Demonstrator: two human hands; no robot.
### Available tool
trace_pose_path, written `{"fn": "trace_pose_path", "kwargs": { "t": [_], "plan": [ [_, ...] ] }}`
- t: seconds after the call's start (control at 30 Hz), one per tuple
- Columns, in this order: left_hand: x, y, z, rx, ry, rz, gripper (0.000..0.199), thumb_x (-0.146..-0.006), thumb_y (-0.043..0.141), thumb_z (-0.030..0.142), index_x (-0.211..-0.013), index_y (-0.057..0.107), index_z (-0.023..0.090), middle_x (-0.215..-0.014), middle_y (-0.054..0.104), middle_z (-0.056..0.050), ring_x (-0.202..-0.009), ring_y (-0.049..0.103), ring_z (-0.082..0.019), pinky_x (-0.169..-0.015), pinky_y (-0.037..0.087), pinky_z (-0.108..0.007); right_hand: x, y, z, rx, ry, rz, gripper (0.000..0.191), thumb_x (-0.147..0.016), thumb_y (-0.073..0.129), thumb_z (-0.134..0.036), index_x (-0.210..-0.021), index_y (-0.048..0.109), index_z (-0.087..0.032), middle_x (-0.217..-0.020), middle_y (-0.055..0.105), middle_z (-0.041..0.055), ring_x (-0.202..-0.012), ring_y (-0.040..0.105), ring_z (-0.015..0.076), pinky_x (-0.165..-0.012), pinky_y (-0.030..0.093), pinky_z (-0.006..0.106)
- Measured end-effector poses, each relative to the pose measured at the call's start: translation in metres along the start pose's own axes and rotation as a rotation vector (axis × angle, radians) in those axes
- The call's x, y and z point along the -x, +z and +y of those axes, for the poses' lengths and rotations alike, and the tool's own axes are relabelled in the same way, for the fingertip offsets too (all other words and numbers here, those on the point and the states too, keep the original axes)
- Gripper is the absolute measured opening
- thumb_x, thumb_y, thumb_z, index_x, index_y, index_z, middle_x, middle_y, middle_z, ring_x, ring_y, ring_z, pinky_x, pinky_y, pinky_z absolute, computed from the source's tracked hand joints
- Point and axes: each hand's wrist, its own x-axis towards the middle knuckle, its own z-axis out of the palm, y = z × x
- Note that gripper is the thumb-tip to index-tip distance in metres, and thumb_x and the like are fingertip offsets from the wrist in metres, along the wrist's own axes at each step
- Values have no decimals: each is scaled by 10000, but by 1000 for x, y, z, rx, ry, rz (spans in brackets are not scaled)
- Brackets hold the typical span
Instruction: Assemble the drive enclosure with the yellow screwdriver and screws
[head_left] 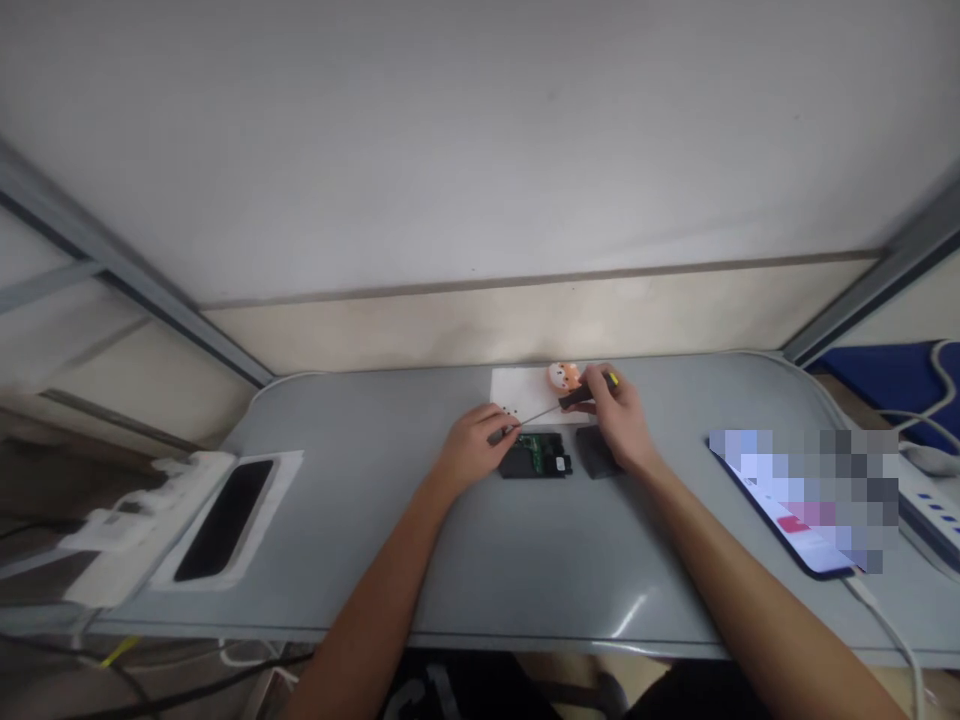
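Gripping screwdriver (574,396) in right hand (618,412), pinching small dark piece (496,436) in left hand (471,444); steer shaft (540,413) clear of circuit board (535,453).

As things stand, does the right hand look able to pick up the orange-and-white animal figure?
Probably not straight away: the right hand is wrapped around the screwdriver. The orange-and-white animal figure sits close by, though, so freeing the fingers would likely be enough.

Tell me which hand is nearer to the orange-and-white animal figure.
Right. The right hand, gripping the screwdriver, is just right of the orange-and-white animal figure; the left hand is farther away, left of it and closer to the person.
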Motion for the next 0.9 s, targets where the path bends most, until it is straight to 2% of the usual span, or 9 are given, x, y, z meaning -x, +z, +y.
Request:
{"fn": "trace_pose_path", "kwargs": {
  "t": [0.13,0.2,0.3,0.47,0.6,0.7,0.8,0.9],
  "plan": [
    [-1,-1,1,-18,11,-4,128,-1002,618,255,-956,728,211,-909,717,-46,-859,678,-170,-825,552,-317,1,1,0,13,-98,-33,394,-916,639,-614,-915,590,-222,-860,642,7,-724,700,156,-679,647,330],
    [-1,-2,1,-21,6,7,127,-999,623,254,-947,731,210,-901,714,-46,-851,673,-172,-817,549,-320,2,3,1,-7,-177,-36,358,-905,684,-564,-1048,577,-254,-923,643,2,-741,693,154,-686,649,339],
    [0,-3,1,5,-6,21,123,-996,630,250,-946,735,211,-900,710,-43,-861,668,-172,-828,544,-322,5,6,0,-31,-270,-54,412,-896,723,-494,-1213,543,-303,-1017,675,18,-824,687,169,-728,650,356],
    [0,-6,3,53,-89,-36,91,-972,664,259,-962,747,224,-918,695,-39,-885,659,-176,-842,535,-321,11,8,0,11,-310,-182,376,-969,644,-425,-1314,557,-304,-1112,713,66,-950,692,197,-770,633,373],
    [-1,-16,7,26,-191,-151,130,-950,669,276,-1049,736,227,-916,686,-30,-858,649,-184,-833,519,-329,14,8,3,59,-334,-212,351,-978,642,-388,-1310,567,-304,-1105,711,59,-936,698,193,-808,623,388],
    [-2,-23,7,-6,-254,-196,154,-961,573,195,-990,722,217,-910,698,-25,-829,642,-177,-808,497,-314,14,8,6,78,-338,-220,339,-978,642,-391,-1299,569,-307,-1100,704,54,-940,699,195,-808,621,390],
    [-2,-25,6,-22,-274,-233,193,-941,532,144,-929,711,214,-886,712,-20,-805,640,-172,-782,483,-299,14,8,7,102,-327,-236,337,-977,642,-398,-1292,568,-302,-1071,699,51,-916,696,191,-799,621,390],
    [-1,-22,5,4,-274,-266,205,-953,518,158,-953,714,218,-928,734,-24,-833,657,-176,-791,491,-297,14,9,8,119,-307,-251,327,-977,638,-401,-1277,568,-293,-1046,695,49,-908,697,191,-787,623,386]
  ]
}}
